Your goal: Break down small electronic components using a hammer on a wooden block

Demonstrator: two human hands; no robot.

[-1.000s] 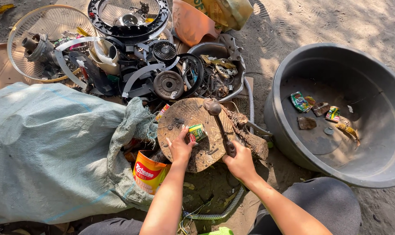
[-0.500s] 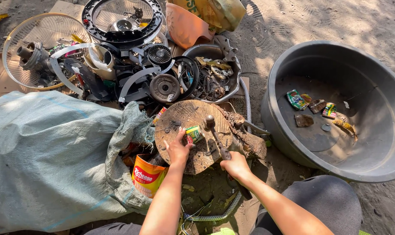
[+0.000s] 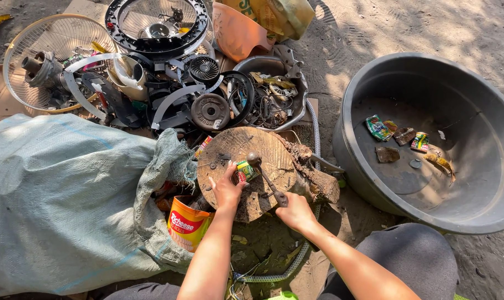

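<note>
- Left hand (image 3: pixel 227 189) is pressed down on a small crumpled green and yellow can (image 3: pixel 245 170), fingers pinching it against the top of a round weathered wooden log stump (image 3: pixel 230 150).
- Right hand (image 3: pixel 294 211) is wrapped tight around the handle of a small hammer with a dark metal head (image 3: pixel 253 159); the head sits just beside the can, right above the left fingertips.
- Just below the left wrist there's an orange and yellow plastic tub (image 3: pixel 188 225), tucked against a big pale green woven sack (image 3: pixel 63 200) off to the left.
- Beyond the hands, past the stump, is a pile of scrap: black fan parts, a wire fan guard (image 3: pixel 24 50) and a dented metal bowl full of wires (image 3: pixel 271 100).
- Right of the right hand sits a big dark grey plastic basin (image 3: pixel 485 216) on the dirt, with a few flattened cans and bits in it.
</note>
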